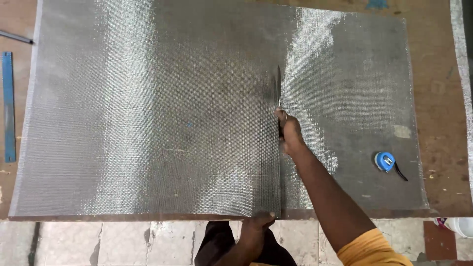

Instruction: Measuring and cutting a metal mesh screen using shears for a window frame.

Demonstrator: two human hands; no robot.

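Note:
A large sheet of grey metal mesh lies flat over a brown worktable. A straight cut runs up it from the near edge. My right hand is closed on the handles of a pair of scissors, whose blades point away from me along the cut. My left hand pinches the near edge of the mesh at the foot of the cut.
A blue tape measure with a black strap rests on the right part of the mesh. A blue metal strip lies along the table's left edge, a thin rod above it. A white container stands on the tiled floor at right.

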